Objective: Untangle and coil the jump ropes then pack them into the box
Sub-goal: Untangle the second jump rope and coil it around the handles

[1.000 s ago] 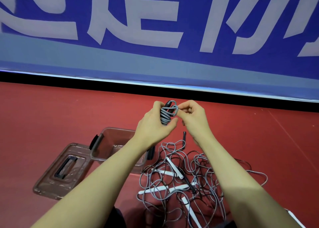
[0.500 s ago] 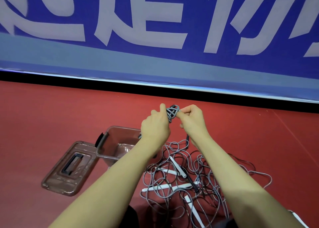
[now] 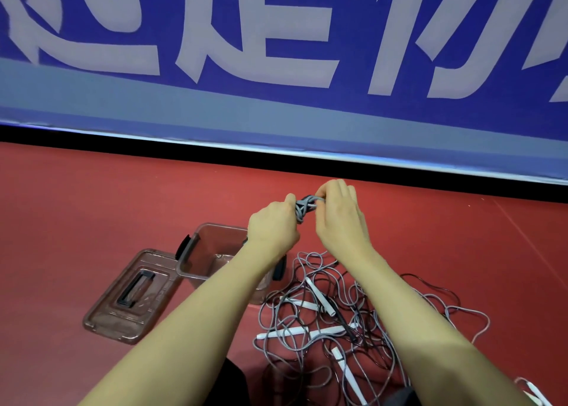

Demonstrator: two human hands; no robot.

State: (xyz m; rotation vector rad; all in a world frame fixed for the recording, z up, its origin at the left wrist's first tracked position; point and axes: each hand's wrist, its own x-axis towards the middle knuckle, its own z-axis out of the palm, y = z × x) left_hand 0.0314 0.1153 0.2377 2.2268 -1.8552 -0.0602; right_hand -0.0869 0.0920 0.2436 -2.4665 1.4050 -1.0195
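Observation:
A small tight bundle of grey jump rope (image 3: 304, 208) is held up above the red floor between both hands. My left hand (image 3: 272, 226) grips its lower part, and my right hand (image 3: 339, 218) pinches its top loop. Most of the bundle is hidden by my fingers. Below my forearms a tangled pile of grey and black jump ropes (image 3: 341, 322) with white handles lies on the floor. The open brown see-through box (image 3: 199, 253) stands left of the pile, partly behind my left arm.
The box lid (image 3: 129, 298) with a black handle lies flat on the floor left of the box. A blue banner with white characters (image 3: 276, 52) runs along the far edge of the red floor. One more white handle (image 3: 533, 390) shows at the bottom right corner.
Both hands have turned the coiled bundle and closed tighter on it. My right hand now covers its top, and the black handle that hung below is no longer visible.

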